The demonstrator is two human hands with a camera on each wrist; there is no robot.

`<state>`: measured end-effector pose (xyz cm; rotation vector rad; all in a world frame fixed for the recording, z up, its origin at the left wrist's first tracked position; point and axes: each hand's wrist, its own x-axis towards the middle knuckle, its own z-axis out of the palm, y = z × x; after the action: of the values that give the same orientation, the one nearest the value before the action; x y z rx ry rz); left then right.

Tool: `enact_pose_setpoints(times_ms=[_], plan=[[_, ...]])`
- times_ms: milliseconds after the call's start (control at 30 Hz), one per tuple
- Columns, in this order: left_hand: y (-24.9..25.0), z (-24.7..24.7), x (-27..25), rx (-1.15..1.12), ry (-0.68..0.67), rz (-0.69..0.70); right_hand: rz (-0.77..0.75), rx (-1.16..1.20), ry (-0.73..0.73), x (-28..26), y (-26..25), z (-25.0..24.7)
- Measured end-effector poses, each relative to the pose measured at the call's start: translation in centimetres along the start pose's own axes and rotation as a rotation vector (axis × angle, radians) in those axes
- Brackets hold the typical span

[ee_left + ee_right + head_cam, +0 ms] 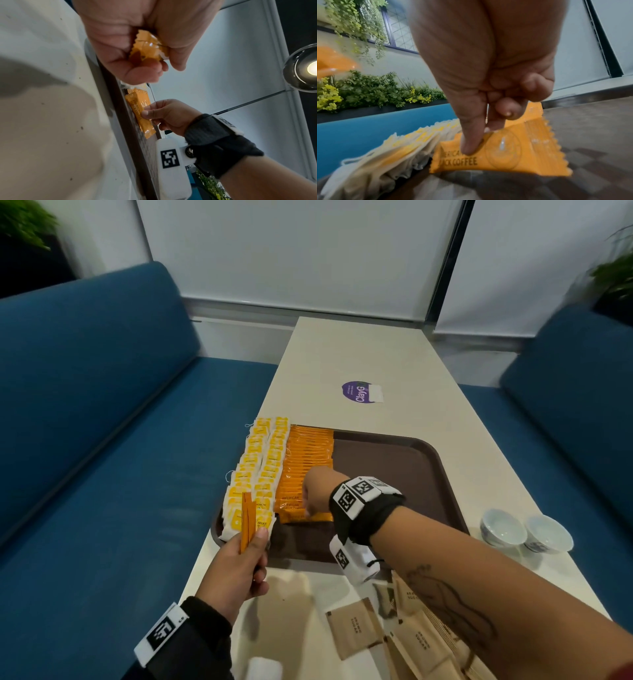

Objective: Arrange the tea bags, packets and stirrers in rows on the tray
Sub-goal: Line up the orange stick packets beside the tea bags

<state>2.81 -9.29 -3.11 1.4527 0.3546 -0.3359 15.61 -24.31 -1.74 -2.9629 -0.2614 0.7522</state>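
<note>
Tea bags (255,470) and coffee packets (308,460) stood in rows on tray (411,467). Your right hand (317,491) pinched nearest packet (501,152); left hand (236,570) gripped spare packets (248,520). Brown sugar packets (356,628) remained on table (376,354); stirrers unseen.

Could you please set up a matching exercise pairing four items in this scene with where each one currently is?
Items:
1. white-and-yellow paper tea bags
2. brown paper sugar packets
3. two small white ceramic bowls
4. loose orange coffee sachets

Places:
A. table, right of the brown plastic tray
B. left hand
C. tray's left side, in rows
D. table, nearer than the tray

Pairs: 1-C, 2-D, 3-A, 4-B
</note>
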Motion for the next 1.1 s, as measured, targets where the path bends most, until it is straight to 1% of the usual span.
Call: enact_pose_setpoints(times_ms=[167,400,533,633,700,767,867,933,1033,1100], plan=[[-0.1,-0.1,0.0,0.004,-0.002,-0.009,0.044,-0.059,-0.032,1.6,-0.3,0.3],[-0.2,0.3,-0.2,0.015,-0.042,-0.028,0.036,-0.059,0.004,1.8,-0.7,0.5],[-0.3,0.3,-0.6,-0.004,-0.069,-0.027,0.034,0.027,0.09,1.4,-0.6,0.5],[-0.2,0.1,-0.8,-0.017,-0.089,-0.048,0.04,0.096,0.108,0.5,-0.4,-0.4],[-0.1,-0.1,-0.9,-0.032,-0.094,-0.065,0.048,0.179,0.12,-0.7,-0.1,-1.2],[-0.1,-0.2,-1.0,-0.048,-0.104,-0.066,0.043,0.341,0.179,-2.1,0.5,-1.8],[0.2,0.0,-1.1,-0.06,-0.144,-0.053,-0.03,0.607,0.252,-5.1,1.0,-1.9],[0.4,0.2,-1.1,-0.063,-0.179,-0.054,-0.096,0.752,0.231,-7.2,0.9,-1.6],[0.6,0.7,-1.2,-0.048,-0.211,-0.054,-0.167,0.932,0.124,-9.5,0.4,-0.7],[0.6,1.2,-1.3,-0.049,-0.198,-0.049,-0.195,0.989,0.06,-10.5,-0.2,0.3]])
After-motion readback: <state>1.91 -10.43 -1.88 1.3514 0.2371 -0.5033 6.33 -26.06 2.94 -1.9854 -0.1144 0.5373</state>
